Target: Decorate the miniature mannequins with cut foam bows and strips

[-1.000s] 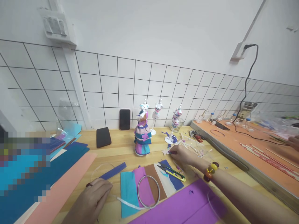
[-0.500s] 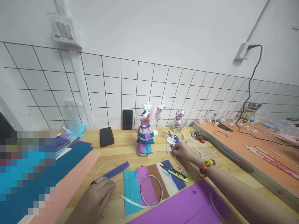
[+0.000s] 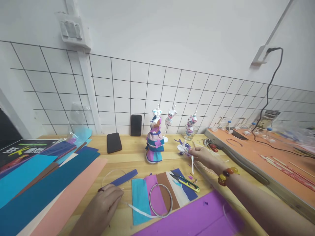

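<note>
My right hand [image 3: 205, 158] is closed in a pinch, with a thin white strip [image 3: 192, 165] hanging below its fingertips. Beside it are small purple scraps and the base of a little painted dress form [image 3: 192, 123]. My left hand [image 3: 104, 203] rests on the table at lower left with curled fingers; what they hold, if anything, is hidden. A dark blue strip [image 3: 125, 177] lies just beyond it. To its right, a metal ring [image 3: 150, 203] and a pale ribbon [image 3: 140, 211] lie on a multicoloured striped sheet [image 3: 139, 193]. Yellow-handled thread snips [image 3: 188, 185] rest on that sheet's right part.
A dress form in layered paper [image 3: 155, 144] stands mid-table, another form [image 3: 171, 118] behind it. Two phones [image 3: 114, 143] are near the wall. Coloured sheets [image 3: 61, 183] fill the left, a purple sheet [image 3: 187, 218] the front. An orange table [image 3: 270, 144] adjoins at right.
My right hand has shifted slightly right and toward me, and a white strip now hangs from its fingers. My left hand stays in place. The camera view has turned slightly left.
</note>
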`<state>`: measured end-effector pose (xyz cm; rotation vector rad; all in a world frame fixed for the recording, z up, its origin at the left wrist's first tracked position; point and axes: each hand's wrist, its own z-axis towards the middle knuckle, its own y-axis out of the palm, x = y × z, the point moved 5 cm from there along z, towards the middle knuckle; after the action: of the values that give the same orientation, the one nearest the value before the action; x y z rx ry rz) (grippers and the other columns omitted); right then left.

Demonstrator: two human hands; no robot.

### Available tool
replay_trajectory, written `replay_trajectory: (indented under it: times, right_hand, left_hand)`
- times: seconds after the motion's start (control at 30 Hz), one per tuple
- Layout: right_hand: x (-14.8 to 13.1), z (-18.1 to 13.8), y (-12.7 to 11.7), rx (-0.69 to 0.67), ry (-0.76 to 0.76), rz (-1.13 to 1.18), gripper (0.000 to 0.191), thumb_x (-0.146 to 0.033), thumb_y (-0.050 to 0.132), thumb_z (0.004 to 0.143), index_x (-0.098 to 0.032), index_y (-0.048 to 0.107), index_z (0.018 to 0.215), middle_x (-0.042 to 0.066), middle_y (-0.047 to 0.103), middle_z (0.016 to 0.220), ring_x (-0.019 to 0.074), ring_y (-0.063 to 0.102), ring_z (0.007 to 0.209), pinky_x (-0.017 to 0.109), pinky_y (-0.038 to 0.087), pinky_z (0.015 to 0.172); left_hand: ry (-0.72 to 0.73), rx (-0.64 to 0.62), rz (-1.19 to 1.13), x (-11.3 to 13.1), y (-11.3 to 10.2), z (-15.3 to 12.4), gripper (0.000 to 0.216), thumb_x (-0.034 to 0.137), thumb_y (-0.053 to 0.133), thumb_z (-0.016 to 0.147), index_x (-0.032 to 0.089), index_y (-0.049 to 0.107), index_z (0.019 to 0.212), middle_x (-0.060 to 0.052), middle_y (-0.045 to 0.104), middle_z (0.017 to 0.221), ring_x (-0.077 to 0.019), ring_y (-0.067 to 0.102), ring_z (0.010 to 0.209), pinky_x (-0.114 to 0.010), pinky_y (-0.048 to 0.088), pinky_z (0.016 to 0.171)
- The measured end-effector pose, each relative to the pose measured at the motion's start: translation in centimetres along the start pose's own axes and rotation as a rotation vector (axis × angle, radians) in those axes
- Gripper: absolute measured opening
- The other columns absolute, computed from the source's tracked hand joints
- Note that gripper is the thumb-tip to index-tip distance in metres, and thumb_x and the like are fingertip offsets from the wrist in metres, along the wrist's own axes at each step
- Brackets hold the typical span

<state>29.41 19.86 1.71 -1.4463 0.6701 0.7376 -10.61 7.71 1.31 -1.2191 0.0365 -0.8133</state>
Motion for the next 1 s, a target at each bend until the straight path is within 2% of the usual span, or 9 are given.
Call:
replay_trajectory:
  times: [0.17, 0.27, 0.43, 0.53, 0.67, 0.77, 0.83, 0.9, 1.0]
  right_hand:
    - [-1.0, -1.1, -0.1, 0.081, -0.105, 0.007, 0.034, -0.048, 0.059, 0.070, -0.015, 0.066, 0.071, 0.006, 0.069, 0.067, 0.0182, 0.061, 0.060, 0.028, 0.047, 0.056]
    - [-1.5, -2.1, 0.8, 0.156, -0.191, -0.036, 0.028, -0.042, 0.057, 0.073, -0.016, 0.067, 0.077, 0.006, 0.070, 0.070, 0.0205, 0.064, 0.062, 0.031, 0.049, 0.059]
    - [-3.5, -4.6, 1.4, 0.289, -0.388, -0.184, 0.017, -0.030, 0.056, 0.079, -0.020, 0.066, 0.087, 0.007, 0.070, 0.085, 0.0229, 0.064, 0.078, 0.037, 0.049, 0.072]
    - [-4.8, -6.4, 1.4, 0.343, -0.521, -0.283, 0.015, -0.026, 0.055, 0.081, -0.022, 0.067, 0.087, 0.007, 0.069, 0.080, 0.0232, 0.062, 0.077, 0.038, 0.047, 0.072]
    - [-6.1, -8.7, 2.1, 0.338, -0.693, -0.364, 0.017, -0.021, 0.053, 0.084, -0.022, 0.066, 0.096, 0.006, 0.070, 0.078, 0.0203, 0.060, 0.072, 0.036, 0.045, 0.069]
    - [-7.2, -10.7, 3.0, 0.293, -0.907, -0.482, 0.025, -0.014, 0.051, 0.086, -0.020, 0.059, 0.108, 0.008, 0.070, 0.093, 0.0194, 0.061, 0.079, 0.034, 0.045, 0.070]
    - [-7.8, -11.8, 3.5, 0.278, -1.026, -0.548, 0.026, -0.011, 0.047, 0.087, -0.018, 0.056, 0.111, 0.011, 0.068, 0.103, 0.0200, 0.060, 0.083, 0.035, 0.045, 0.070]
    - [-8.1, -12.5, 3.7, 0.268, -1.073, -0.571, 0.025, -0.012, 0.044, 0.089, -0.016, 0.055, 0.111, 0.013, 0.066, 0.107, 0.0207, 0.060, 0.085, 0.036, 0.045, 0.070]
    - [-8.3, -13.1, 3.9, 0.268, -1.110, -0.581, 0.025, -0.011, 0.044, 0.089, -0.014, 0.054, 0.111, 0.015, 0.066, 0.106, 0.0207, 0.060, 0.082, 0.036, 0.045, 0.068]
  left_hand:
    - [-0.019, -0.029, -0.010, -0.2, 0.4, 0.0, 0.023, 0.023, 0.041, 0.087, 0.022, 0.064, 0.087, -0.003, 0.067, 0.088, -0.0166, 0.061, 0.084, -0.026, 0.047, 0.077]
    - [-0.037, -0.041, -0.035, -0.1, 0.5, 0.2, 0.024, 0.024, 0.040, 0.088, 0.022, 0.064, 0.087, -0.004, 0.067, 0.088, -0.0176, 0.060, 0.086, -0.027, 0.046, 0.078]
    - [-0.059, -0.064, -0.096, 0.9, 0.5, 0.9, 0.025, 0.025, 0.040, 0.087, 0.022, 0.064, 0.083, -0.004, 0.067, 0.084, -0.0187, 0.059, 0.083, -0.027, 0.046, 0.073]
    - [-0.084, -0.092, -0.173, 2.1, 0.4, 1.6, 0.024, 0.026, 0.043, 0.085, 0.024, 0.066, 0.084, -0.004, 0.068, 0.085, -0.0189, 0.059, 0.084, -0.028, 0.045, 0.076]
    - [-0.232, -0.144, -0.373, 4.2, 0.7, 3.2, 0.022, 0.029, 0.048, 0.081, 0.023, 0.069, 0.085, -0.004, 0.069, 0.089, -0.0208, 0.059, 0.089, -0.030, 0.045, 0.080]
    - [-0.434, -0.218, -0.637, 6.1, 2.3, 4.7, 0.024, 0.033, 0.053, 0.078, 0.020, 0.069, 0.090, -0.005, 0.070, 0.091, -0.0219, 0.061, 0.087, -0.032, 0.046, 0.078]
    - [-0.554, -0.236, -0.871, 7.4, 4.0, 5.7, 0.028, 0.032, 0.061, 0.072, 0.016, 0.067, 0.095, -0.009, 0.069, 0.099, -0.0223, 0.060, 0.094, -0.031, 0.045, 0.082]
    - [-0.656, -0.272, -1.056, 8.6, 6.1, 6.5, 0.041, 0.033, 0.068, 0.066, 0.013, 0.063, 0.102, -0.013, 0.064, 0.109, -0.0233, 0.059, 0.097, -0.030, 0.047, 0.076]
    - [-0.735, -0.306, -1.292, 10.2, 8.6, 7.6, 0.050, 0.037, 0.073, 0.061, 0.011, 0.061, 0.102, -0.014, 0.064, 0.101, -0.0201, 0.061, 0.088, -0.028, 0.047, 0.071]
